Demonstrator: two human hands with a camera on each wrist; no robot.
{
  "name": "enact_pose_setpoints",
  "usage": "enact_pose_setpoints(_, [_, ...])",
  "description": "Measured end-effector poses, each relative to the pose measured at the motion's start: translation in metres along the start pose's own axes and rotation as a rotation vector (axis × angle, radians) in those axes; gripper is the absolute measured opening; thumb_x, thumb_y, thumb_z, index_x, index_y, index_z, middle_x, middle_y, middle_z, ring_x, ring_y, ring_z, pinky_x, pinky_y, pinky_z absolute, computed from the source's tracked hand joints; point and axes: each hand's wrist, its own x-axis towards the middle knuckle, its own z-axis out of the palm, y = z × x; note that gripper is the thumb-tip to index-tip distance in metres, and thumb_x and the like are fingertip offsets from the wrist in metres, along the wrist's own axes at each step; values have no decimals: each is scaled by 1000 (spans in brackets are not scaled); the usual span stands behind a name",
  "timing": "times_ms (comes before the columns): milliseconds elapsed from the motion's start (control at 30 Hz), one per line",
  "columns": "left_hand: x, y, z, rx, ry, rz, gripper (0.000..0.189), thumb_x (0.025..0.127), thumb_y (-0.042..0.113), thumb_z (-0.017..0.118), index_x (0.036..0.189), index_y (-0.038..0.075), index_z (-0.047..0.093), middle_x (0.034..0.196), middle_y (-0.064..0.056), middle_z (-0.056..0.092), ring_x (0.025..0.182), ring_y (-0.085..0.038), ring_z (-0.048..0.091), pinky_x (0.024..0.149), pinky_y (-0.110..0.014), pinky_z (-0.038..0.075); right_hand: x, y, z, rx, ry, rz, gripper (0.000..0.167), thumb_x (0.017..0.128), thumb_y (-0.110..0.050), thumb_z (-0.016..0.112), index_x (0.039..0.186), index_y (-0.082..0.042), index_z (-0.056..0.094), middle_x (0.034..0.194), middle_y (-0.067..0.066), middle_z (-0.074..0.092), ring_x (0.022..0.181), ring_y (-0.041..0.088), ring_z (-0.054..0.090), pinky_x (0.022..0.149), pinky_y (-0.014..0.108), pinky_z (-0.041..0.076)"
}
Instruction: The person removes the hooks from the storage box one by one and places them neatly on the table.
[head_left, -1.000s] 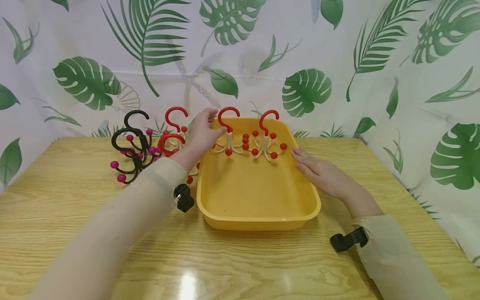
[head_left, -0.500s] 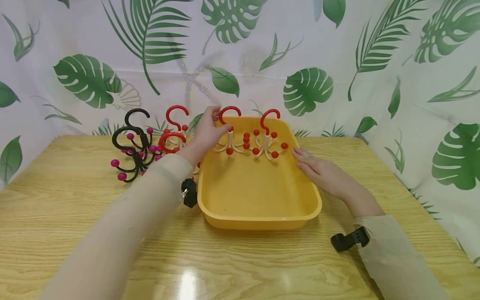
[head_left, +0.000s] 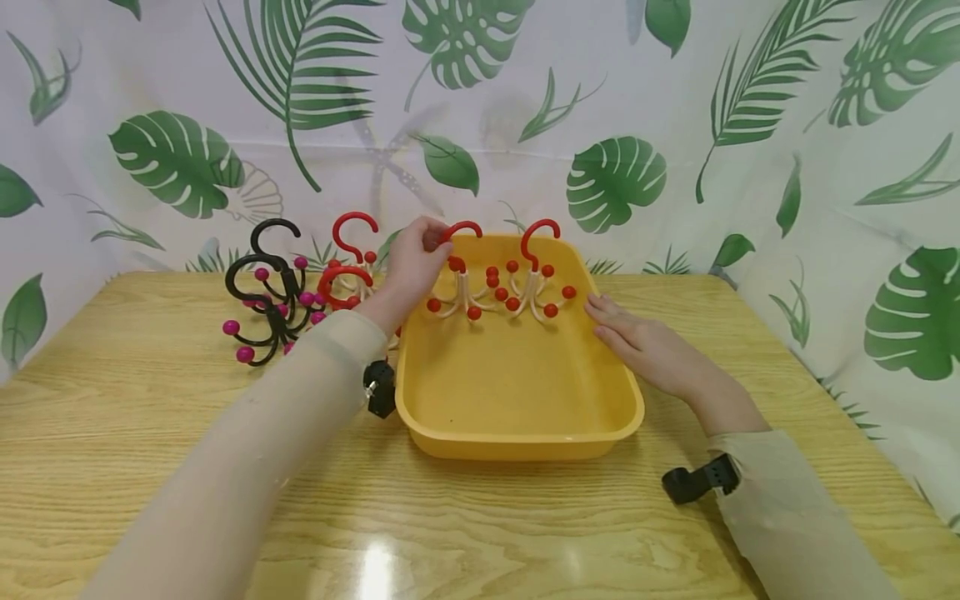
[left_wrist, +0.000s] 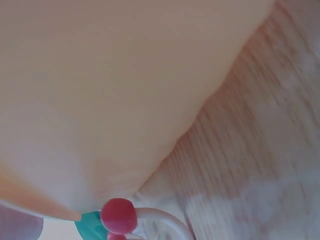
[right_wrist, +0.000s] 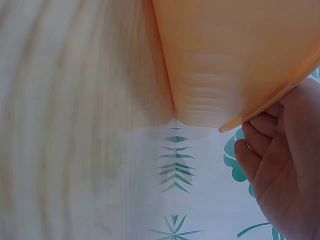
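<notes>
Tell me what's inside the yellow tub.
Two red-and-white hooks, near the far end. The left hand's grip covers part of one hook's red top, so that bit can't be seen.

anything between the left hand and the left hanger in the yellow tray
Nothing visible: the left hand pinches the left hanger at its red hook. The other hanger stands close on its right in the yellow tray, not between them; whether the hangers touch is unclear.

Your wood-grain table [head_left: 525, 525] stands against a creased, leaf-printed cloth [head_left: 495, 125], and you wear black wrist devices [head_left: 697, 482]: signs of a makeshift recording spot. Whether it's a home or a workplace, you cannot tell.
</notes>
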Motion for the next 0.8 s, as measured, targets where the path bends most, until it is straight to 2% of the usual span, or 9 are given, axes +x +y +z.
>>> enact_pose_setpoints(233, [-5,8,1,4,-10,25,23,94,11,62,115,4,59,109,-10,61,99,-22,56,89,-27,49,0,-1,0,2,0,-3,51,104,-32,36,148,-7,32,156,9,19,143,29,15,112,53,17])
enact_pose_setpoints(467, [-10,19,1,-39,28,71,22,93,11,63,113,4,61,105,-9,62,95,-21,57,86,-26,49,0,-2,0,5,-1,2,51,104,-33,36,148,-7,32,156,8,19,143,29,15,112,53,17])
enact_pose_setpoints(800, [-32,41,-16,-90,10,105,22,93,17,64,113,10,62,104,-2,62,93,-15,57,84,-21,49,0,-1,0,-2,1,-7,51,104,-33,36,148,-6,32,156,9,19,143,29,16,112,53,18])
